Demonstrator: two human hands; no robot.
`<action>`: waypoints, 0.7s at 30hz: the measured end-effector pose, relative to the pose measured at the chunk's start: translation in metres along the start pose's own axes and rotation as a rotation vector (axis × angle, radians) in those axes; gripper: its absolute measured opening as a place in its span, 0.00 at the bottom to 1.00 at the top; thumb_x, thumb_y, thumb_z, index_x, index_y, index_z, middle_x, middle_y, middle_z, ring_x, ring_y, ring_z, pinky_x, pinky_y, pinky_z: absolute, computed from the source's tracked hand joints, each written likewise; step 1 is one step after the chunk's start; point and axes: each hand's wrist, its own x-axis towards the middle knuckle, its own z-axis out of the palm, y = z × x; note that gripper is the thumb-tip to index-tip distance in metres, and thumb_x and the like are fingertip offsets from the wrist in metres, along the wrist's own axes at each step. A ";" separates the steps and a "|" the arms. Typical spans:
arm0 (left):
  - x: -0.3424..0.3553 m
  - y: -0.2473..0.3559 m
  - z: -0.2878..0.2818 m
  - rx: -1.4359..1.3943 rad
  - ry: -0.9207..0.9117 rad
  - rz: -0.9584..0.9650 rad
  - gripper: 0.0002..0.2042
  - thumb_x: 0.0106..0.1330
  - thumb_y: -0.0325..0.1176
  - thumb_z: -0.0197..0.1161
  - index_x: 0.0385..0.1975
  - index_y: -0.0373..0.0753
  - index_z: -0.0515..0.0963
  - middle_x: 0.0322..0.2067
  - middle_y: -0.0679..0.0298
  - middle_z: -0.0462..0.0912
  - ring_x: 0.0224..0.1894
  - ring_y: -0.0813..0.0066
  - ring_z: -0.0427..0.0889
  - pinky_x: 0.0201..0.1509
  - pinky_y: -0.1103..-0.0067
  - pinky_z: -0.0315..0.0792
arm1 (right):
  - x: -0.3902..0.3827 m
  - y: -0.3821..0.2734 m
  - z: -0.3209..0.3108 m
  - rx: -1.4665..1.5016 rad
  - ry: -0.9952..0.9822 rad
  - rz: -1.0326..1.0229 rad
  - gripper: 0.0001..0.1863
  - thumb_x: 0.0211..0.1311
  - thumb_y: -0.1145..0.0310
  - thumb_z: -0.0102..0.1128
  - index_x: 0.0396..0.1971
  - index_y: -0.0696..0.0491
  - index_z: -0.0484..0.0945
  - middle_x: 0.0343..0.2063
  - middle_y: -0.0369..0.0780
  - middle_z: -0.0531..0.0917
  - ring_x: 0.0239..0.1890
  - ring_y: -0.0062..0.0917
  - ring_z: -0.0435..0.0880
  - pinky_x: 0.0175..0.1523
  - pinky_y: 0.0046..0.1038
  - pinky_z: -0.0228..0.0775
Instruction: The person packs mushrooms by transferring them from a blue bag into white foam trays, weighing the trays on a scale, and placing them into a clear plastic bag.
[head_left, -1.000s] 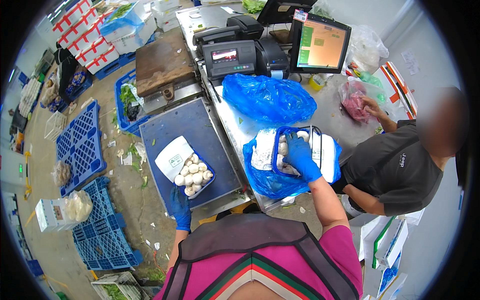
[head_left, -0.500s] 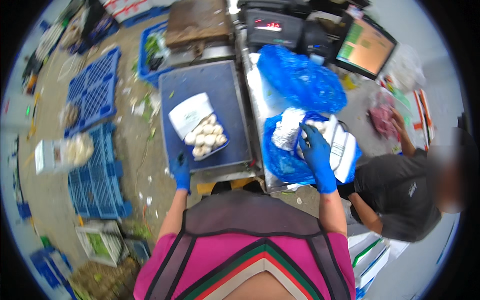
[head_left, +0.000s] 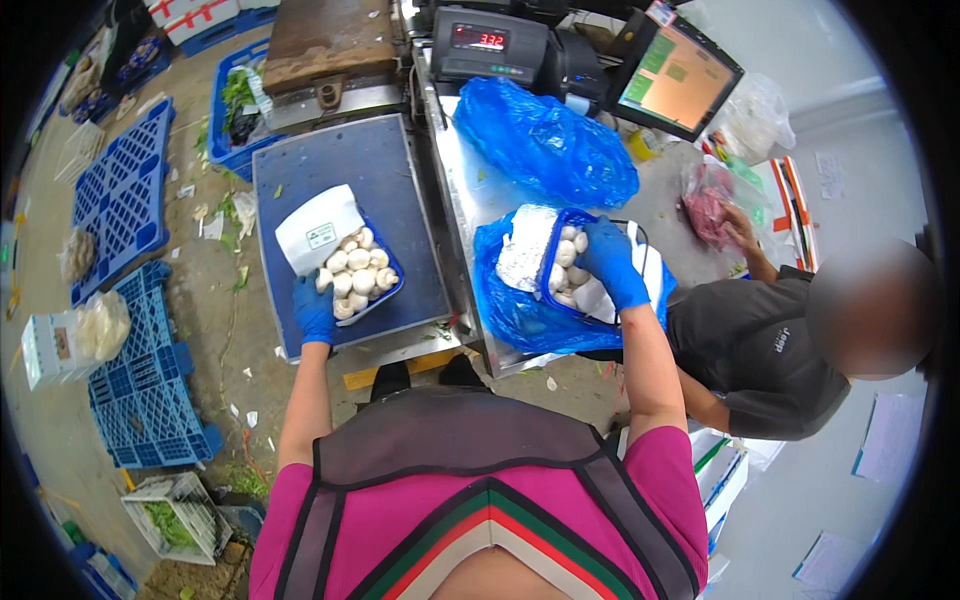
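My left hand (head_left: 315, 308), in a blue glove, is at the left corner of a small blue box (head_left: 394, 283) of white mushrooms (head_left: 358, 260). Its fingers close round one mushroom (head_left: 323, 280) at the edge of the pile. A white paper flap (head_left: 318, 232) sticks up behind that box, which rests on a dark blue scale platform (head_left: 405, 170). On the right, my gloved right hand (head_left: 612, 262) reaches into a second blue box of mushrooms (head_left: 564, 258). Its fingers are bent down, with the tips hidden. Around this box lie a blue plastic bag (head_left: 510, 325) and crumpled silver foil (head_left: 524, 248).
Behind the second box are another blue bag (head_left: 550, 150), a scale display (head_left: 490, 42) and a screen (head_left: 678, 80). A co-worker (head_left: 770, 350) at the right touches a bag of something red (head_left: 712, 210). Blue pallets (head_left: 140, 370) lie on the littered floor at left.
My left hand has moved up from the platform's front edge to the mushrooms. The right hand has shifted to the right within its box, uncovering more mushrooms. The scale reading differs.
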 end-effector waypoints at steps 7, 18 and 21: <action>0.012 -0.012 -0.008 0.035 -0.186 0.034 0.17 0.49 0.39 0.60 0.36 0.36 0.73 0.35 0.55 0.73 0.35 0.57 0.73 0.39 0.69 0.67 | -0.010 -0.007 -0.011 0.149 -0.097 -0.032 0.17 0.32 0.69 0.58 0.30 0.51 0.75 0.33 0.44 0.77 0.34 0.36 0.77 0.37 0.33 0.69; -0.040 -0.044 -0.017 -0.476 0.042 -0.311 0.19 0.53 0.38 0.61 0.39 0.31 0.70 0.33 0.55 0.75 0.33 0.70 0.73 0.38 0.76 0.67 | -0.031 -0.009 0.002 0.715 0.130 0.126 0.17 0.43 0.68 0.58 0.37 0.53 0.71 0.28 0.43 0.77 0.31 0.35 0.78 0.35 0.31 0.69; -0.069 -0.081 -0.028 -0.490 0.048 -0.399 0.18 0.53 0.36 0.60 0.40 0.30 0.69 0.35 0.56 0.74 0.34 0.70 0.73 0.42 0.78 0.67 | -0.033 -0.067 -0.024 0.569 0.359 0.101 0.23 0.42 0.62 0.62 0.40 0.53 0.70 0.29 0.45 0.77 0.31 0.33 0.79 0.34 0.31 0.71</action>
